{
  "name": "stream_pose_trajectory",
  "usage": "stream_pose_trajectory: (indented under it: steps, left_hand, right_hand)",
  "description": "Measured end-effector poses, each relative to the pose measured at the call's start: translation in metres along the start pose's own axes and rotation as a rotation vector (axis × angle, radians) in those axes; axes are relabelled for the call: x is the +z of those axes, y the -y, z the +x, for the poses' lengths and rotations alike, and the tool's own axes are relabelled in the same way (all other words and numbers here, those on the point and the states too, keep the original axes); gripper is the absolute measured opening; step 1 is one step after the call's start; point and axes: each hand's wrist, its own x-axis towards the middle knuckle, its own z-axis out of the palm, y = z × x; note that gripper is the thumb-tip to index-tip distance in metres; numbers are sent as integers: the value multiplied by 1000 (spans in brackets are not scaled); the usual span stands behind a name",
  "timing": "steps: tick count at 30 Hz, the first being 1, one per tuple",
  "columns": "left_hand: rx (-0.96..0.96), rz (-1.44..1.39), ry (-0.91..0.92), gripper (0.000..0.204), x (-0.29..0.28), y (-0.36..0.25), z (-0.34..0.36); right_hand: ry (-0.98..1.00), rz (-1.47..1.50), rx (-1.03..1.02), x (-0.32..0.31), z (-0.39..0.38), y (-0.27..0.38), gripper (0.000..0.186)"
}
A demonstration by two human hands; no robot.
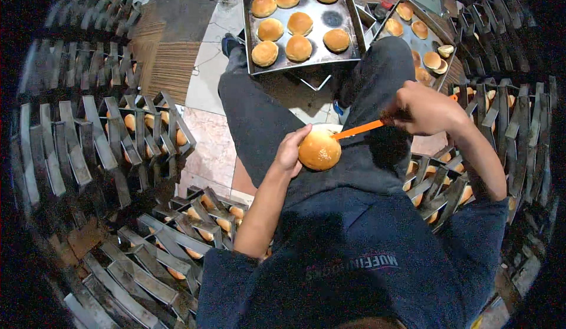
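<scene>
My left hand (290, 151) grips a glossy golden bun (318, 151) over my lap, with a pale edge showing along its top. My right hand (427, 108), closed, holds a long, narrow orange knife (361, 128), its tip at the upper right side of that bun, where it may be inside a cut. In front of my knees a square metal tray (312, 58) holds several whole buns. A second tray (439, 37) at the upper right holds whole buns and some cut or opened ones.
Stacks of dark metal trays (106, 146), several with buns inside, surround me on the left, right and near lower left (159, 240). A red-capped bottle (386, 2) stands behind the right tray. My legs (253, 122) are spread over a tiled floor (206, 152).
</scene>
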Motion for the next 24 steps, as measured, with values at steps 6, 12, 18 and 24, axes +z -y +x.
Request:
stream_pose_trajectory:
  steps: [6,12,18,24]
  left_hand:
    - [91,-4,-154,33,-21,30,15]
    - [243,-57,-107,31,-14,-7,18]
    - [212,-338,84,49,13,-33,10]
    - [252,-269,18,41,21,-36,13]
  right_hand:
    - [18,-182,16,7,-8,1,21]
    - [-177,-114,-114,6,-10,8,26]
    - [-302,-14,-39,-17,-22,26,22]
    - [-338,-84,-56,-20,-24,34,24]
